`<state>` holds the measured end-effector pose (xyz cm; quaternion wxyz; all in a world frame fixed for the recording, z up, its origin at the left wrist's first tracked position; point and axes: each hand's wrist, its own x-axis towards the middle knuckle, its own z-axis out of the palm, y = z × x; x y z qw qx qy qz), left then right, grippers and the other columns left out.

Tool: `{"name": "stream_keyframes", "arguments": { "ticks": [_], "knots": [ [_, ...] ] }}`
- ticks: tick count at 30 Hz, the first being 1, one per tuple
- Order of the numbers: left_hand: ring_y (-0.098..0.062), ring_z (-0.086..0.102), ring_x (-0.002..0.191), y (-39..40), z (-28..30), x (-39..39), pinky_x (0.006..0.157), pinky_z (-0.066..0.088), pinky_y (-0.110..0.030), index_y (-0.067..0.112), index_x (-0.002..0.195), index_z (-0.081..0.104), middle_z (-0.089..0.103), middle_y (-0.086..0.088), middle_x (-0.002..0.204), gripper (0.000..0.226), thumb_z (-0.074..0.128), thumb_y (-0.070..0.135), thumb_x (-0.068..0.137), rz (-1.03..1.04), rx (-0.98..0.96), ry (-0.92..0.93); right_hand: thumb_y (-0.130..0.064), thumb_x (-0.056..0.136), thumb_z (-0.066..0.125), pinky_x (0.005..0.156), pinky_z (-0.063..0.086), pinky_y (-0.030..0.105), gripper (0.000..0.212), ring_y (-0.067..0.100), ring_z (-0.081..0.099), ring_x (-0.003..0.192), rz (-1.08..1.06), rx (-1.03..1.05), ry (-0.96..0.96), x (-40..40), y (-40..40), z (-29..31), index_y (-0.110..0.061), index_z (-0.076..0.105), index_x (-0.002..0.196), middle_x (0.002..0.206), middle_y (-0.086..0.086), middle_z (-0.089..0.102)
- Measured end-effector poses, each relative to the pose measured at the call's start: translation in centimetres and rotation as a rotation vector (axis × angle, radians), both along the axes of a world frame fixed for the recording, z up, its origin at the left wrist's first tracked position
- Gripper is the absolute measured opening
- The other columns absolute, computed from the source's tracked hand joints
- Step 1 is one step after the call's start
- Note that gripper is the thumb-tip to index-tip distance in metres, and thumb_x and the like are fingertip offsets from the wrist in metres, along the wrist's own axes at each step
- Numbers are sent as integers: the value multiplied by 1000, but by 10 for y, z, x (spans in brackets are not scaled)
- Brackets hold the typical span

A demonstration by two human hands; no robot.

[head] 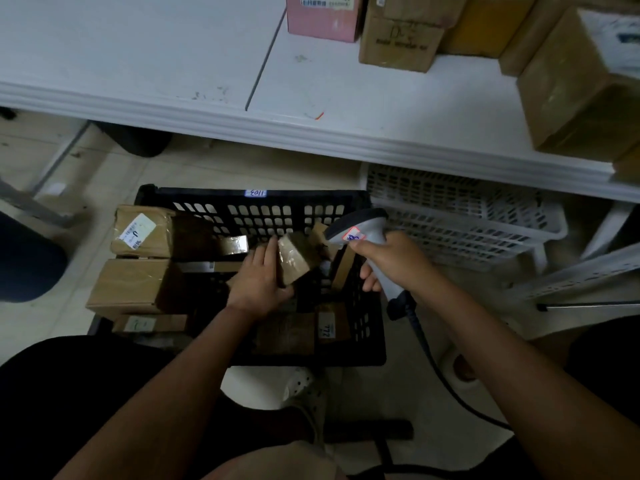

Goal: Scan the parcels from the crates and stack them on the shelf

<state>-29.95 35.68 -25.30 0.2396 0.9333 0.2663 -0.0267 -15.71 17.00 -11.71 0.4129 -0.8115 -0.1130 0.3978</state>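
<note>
Parcels fill the black crate (263, 216) on the floor, seen from the head camera looking down. One small taped parcel (294, 259) is lifted above the middle of the crate, tilted, with the left hand (258, 280) holding it: the fingers lie along its left face and the thumb curls under its lower edge. Just right of that parcel, over the crate's right wall, the right hand (389, 259) grips the handle of a grey barcode scanner (360, 230), fingers wrapped round it, its head pointing toward the held parcel. A dark cable (446, 386) runs from the scanner's base down past the crate's right side.

At the crate's left edge sit larger brown boxes: a labelled box (142, 232) at the far left corner and a plain box (131, 289) just nearer than it. More parcels lie low in the crate's near part, one marked 772 (327, 329).

Beyond the crate runs the white shelf (173, 64), with a pink box (323, 17) and brown cartons (398, 43) stacked on its right part. Right of the crate, under the shelf, stand white crates (460, 216).
</note>
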Motion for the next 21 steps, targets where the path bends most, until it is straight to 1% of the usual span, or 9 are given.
{"name": "stream_keyframes", "arguments": {
  "ticks": [2,4,6,7,9,11,15,18,21],
  "knots": [
    [-20,39,134,-4,31,11,113,37,-41,21,157,13,39,0,145,105,80,38,79,93,-281,-161,-33,96,61,47,48,25,31,24,62,48,-24,43,-28,3,-5,9,-3,66,90,61,14,65],
    [-17,51,125,-10,61,17,104,46,-41,32,145,33,51,9,131,76,77,34,84,203,-654,-287,-30,96,61,43,47,23,26,21,61,43,-55,104,-57,7,-9,22,-6,65,87,60,14,64],
    [-27,60,121,-17,86,19,98,51,-43,28,136,48,63,1,125,47,65,38,93,340,-993,-343,-27,97,60,41,46,22,25,18,58,39,-91,160,-88,11,-16,37,-7,64,83,57,12,63],
    [-30,61,120,-21,97,19,98,51,-44,24,135,53,66,-5,125,41,58,40,97,402,-1150,-358,-26,96,61,42,46,23,26,17,58,38,-116,187,-106,13,-21,45,-6,63,80,54,10,62],
    [-31,63,117,-29,114,18,100,49,-48,21,131,59,69,-10,125,45,50,49,98,480,-1403,-381,-25,96,61,44,47,24,30,17,57,37,-163,236,-147,16,-33,61,-4,62,74,50,8,61],
    [-30,65,113,-38,132,21,97,51,-47,20,129,63,71,-11,122,52,51,57,94,534,-1531,-410,-24,96,62,46,48,25,33,18,58,38,-194,277,-196,17,-46,77,-3,62,71,52,9,61],
    [-27,69,106,-61,162,32,86,55,-42,18,129,63,72,-10,120,53,54,56,93,501,-1527,-435,-25,95,62,48,50,27,30,19,59,40,-253,367,-238,15,-73,101,-1,64,78,58,13,63],
    [-28,68,111,-79,181,40,90,55,-43,19,133,62,70,-10,123,57,57,58,92,455,-1553,-458,-27,95,62,49,51,28,30,22,59,42,-286,408,-248,15,-90,110,-2,64,78,57,12,63],
    [-30,70,103,-97,196,46,86,59,-45,18,132,62,70,-15,122,57,54,59,94,427,-1670,-477,-29,95,62,47,51,26,30,21,60,43,-299,434,-265,13,-104,115,-4,65,78,60,12,65]
  ]
}}
